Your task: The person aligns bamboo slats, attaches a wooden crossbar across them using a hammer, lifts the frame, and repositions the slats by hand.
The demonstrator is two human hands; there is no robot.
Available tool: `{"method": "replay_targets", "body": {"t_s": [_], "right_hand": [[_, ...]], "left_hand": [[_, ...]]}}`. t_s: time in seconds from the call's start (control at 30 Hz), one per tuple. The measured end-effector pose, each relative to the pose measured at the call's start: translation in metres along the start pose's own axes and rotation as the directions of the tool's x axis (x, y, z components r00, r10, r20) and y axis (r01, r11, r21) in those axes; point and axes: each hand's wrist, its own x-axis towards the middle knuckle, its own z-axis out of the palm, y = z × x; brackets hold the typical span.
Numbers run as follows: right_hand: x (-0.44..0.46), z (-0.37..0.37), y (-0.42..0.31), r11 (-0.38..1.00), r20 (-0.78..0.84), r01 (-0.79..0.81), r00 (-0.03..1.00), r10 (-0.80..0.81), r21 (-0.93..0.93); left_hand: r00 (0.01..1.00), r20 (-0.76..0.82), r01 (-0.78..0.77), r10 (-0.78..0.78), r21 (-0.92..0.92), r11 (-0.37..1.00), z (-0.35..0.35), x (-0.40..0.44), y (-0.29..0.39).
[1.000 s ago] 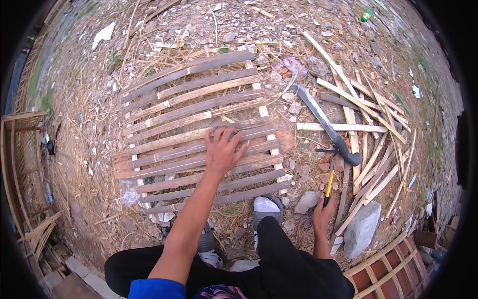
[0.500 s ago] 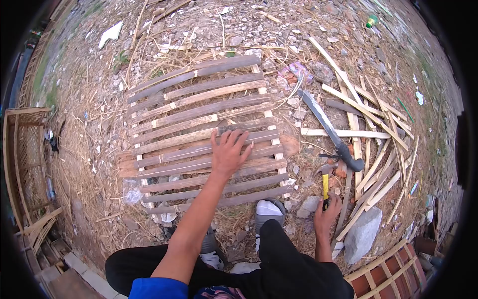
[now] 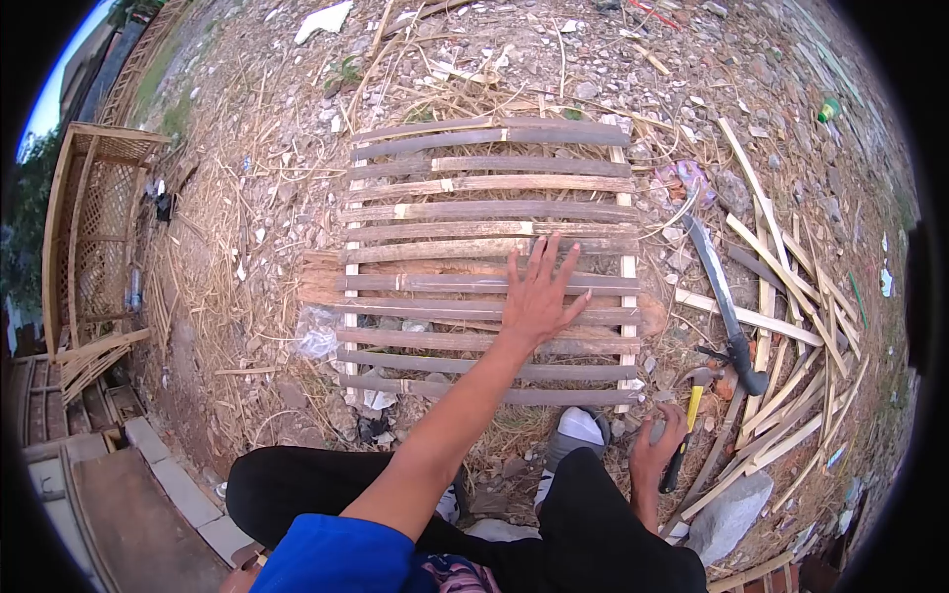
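Observation:
A lattice of dark and pale wooden slats (image 3: 474, 231) lies on the ground, fixed across two pale side strips. My left hand (image 3: 539, 296) rests on its lower middle slats, fingers spread. To the right of my shoe, my right hand (image 3: 658, 447) is curled round a grey stone (image 3: 657, 431), partly hidden by the fingers. Just beside that hand lies a hammer (image 3: 694, 407) with a yellow and black handle, its head pointing away from me. A long blade with a black handle (image 3: 719, 285) lies further up, right of the lattice.
Loose pale strips (image 3: 791, 326) are piled at the right, with a large pale rock (image 3: 732, 519) below them. A wooden frame with mesh (image 3: 104, 232) stands at the far left. Clear plastic (image 3: 316, 333) lies by the lattice's left edge. Rubble and straw cover the ground.
My right hand has let go of the hammer and moved left onto the stone. The hammer now lies on the ground. My left hand stays on the slats; the view has swung left.

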Motion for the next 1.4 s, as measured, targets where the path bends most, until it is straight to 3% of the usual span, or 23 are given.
{"method": "replay_targets", "body": {"t_s": [0.2, 0.57, 0.8, 0.9, 1.03, 1.13, 1.17, 1.4], "right_hand": [[-0.001, 0.0, 0.002, 1.0, 0.019, -0.011, 1.0, 0.011, 0.02], [-0.006, 0.006, 0.004, 0.999, 0.016, 0.038, 0.999, -0.038, -0.012], [0.002, 0.004, -0.007, 0.999, 0.074, 0.012, 0.997, -0.015, 0.049], [0.016, 0.009, -0.022, 0.995, 0.028, -0.019, 0.999, 0.016, 0.093], [0.05, 0.029, -0.016, 0.883, 0.137, -0.247, 0.968, 0.208, 0.399], [0.081, 0.034, -0.018, 0.868, 0.372, -0.381, 0.892, 0.255, 0.319], [0.088, 0.034, -0.022, 0.893, 0.386, -0.324, 0.902, 0.192, 0.312], [0.094, 0.042, -0.033, 0.888, 0.442, -0.359, 0.872, 0.21, 0.288]], "left_hand": [[0.991, 0.132, 0.026, -0.028, 0.02, 0.999, 0.0, 0.0, -0.001], [0.994, 0.106, 0.011, -0.013, 0.017, 1.0, 0.004, 0.0, -0.001], [0.986, 0.164, 0.02, -0.026, 0.034, 0.999, -0.004, 0.002, 0.001], [0.989, 0.148, 0.017, -0.025, 0.053, 0.998, -0.002, 0.001, 0.002], [0.994, 0.108, -0.016, 0.02, -0.044, 0.999, -0.007, 0.001, 0.0], [0.996, 0.051, -0.077, 0.079, -0.041, 0.996, -0.019, -0.004, 0.001], [0.993, 0.081, -0.079, 0.082, -0.037, 0.996, -0.024, -0.01, 0.002], [0.984, 0.164, -0.081, 0.076, 0.024, 0.996, -0.043, -0.048, -0.001]]}}
